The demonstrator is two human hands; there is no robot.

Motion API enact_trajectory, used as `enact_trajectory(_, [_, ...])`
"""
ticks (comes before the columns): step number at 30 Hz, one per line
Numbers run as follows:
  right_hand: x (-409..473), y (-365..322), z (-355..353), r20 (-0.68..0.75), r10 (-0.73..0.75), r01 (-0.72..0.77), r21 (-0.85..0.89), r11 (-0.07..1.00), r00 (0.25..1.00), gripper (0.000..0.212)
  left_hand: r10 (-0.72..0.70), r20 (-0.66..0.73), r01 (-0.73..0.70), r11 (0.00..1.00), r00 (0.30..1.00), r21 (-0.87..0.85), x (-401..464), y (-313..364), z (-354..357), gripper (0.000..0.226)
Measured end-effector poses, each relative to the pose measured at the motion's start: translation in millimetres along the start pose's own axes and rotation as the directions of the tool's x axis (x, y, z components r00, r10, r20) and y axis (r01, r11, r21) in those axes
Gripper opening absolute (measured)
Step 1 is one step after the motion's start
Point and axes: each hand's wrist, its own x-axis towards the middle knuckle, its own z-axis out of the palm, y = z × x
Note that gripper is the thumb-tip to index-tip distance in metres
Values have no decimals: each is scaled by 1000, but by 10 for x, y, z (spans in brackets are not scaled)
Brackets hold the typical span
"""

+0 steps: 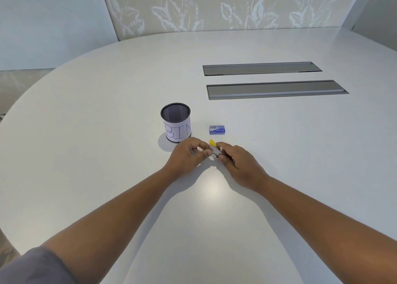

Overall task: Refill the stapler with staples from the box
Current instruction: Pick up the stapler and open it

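A small yellow stapler (212, 143) lies between my two hands on the white table (107, 122), mostly covered by them; only its yellow tip and a bit of metal show. My right hand (238, 158) is closed around its body. My left hand (189, 154) pinches at its metal part with thumb and fingers; what sits between those fingertips is too small to tell. A small blue staple box (217, 130) lies closed on the table just beyond the hands, apart from them.
A black mesh cup (175, 122) with a paper label reading "BIN" stands left of the box, close to my left hand. Two long grey recessed panels (275, 89) sit in the table further back right. The table's curved edge runs along the left.
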Motion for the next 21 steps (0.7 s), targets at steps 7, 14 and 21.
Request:
enact_trajectory(7, [40, -3, -36, -73, 115, -90, 285, 954, 991, 35, -99, 47, 110, 928, 994, -356, 29, 92, 102, 6])
enact_trajectory(14, [130, -140, 80, -47, 220, -161, 540, 826, 974, 51, -210, 156, 260, 691, 965, -675, 107, 114, 144, 8])
enact_trajectory(21, [103, -140, 143, -81, 231, -154, 529, 835, 970, 32, -104, 282, 282, 638, 954, -717, 90, 51, 98, 40])
